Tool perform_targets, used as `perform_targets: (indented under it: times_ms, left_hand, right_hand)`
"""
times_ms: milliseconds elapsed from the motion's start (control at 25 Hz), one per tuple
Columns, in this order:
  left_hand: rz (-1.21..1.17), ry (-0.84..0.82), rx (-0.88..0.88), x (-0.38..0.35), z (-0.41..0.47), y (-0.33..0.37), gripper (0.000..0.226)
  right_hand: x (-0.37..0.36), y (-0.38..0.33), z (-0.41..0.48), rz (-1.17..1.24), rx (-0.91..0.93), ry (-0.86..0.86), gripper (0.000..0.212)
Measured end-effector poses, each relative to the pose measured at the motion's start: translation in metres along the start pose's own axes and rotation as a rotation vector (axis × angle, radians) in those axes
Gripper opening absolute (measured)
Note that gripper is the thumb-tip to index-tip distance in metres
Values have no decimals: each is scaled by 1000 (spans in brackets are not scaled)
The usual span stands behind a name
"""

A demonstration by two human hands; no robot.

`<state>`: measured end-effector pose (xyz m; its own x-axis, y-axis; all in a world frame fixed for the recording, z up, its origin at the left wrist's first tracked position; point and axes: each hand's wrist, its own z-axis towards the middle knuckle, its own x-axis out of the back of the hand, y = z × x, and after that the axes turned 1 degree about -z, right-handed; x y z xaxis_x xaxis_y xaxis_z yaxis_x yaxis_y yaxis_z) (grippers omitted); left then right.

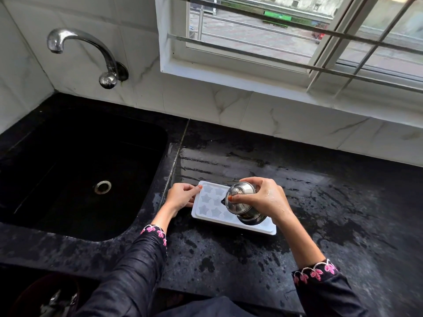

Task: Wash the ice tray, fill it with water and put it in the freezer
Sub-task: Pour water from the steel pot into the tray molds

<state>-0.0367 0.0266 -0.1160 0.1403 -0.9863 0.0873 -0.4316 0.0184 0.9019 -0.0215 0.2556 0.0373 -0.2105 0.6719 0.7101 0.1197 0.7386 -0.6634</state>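
My left hand (pixel 180 196) pinches the ice tray (pixel 251 227), my right hand (pixel 266 197) grips the steel jug (pixel 238 203) above it; I judge this is the filling step, so I must pour slowly.

a home kitchen, seen at the sink corner

a black stone countertop (pixel 320 202), wet in patches, fills the lower half of the frame; a deep black sink (pixel 57 156) with a steel drain (pixel 103 187) is sunk into it at the left; a chrome tap (pixel 87 45) comes out of the wall at upper left; white marble-veined tiles (pixel 274 115) back the counter; a white-framed window (pixel 168 53) with metal bars (pixel 343 34) at upper right looks onto paved ground outside
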Motion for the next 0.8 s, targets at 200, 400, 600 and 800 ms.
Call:
perform_targets:
  times_ms: [200, 400, 600, 800]
  left_hand:
    - [4, -2, -3, -1, 0, 1, 31]
    - [2, 12, -8, -2, -2, 3, 26]
    - [-8, 6, -5, -3, -3, 4, 27]
    - [-18, 11, 1, -3, -2, 2, 30]
  right_hand:
    - [-3, -7, 2, -3, 14, -8, 57]
    - [-14, -13, 3, 15, 6, -32, 54]
    - [-25, -20, 2, -38, 34, -46, 55]
    - [-27, -23, 1, -71, 30, -51, 53]
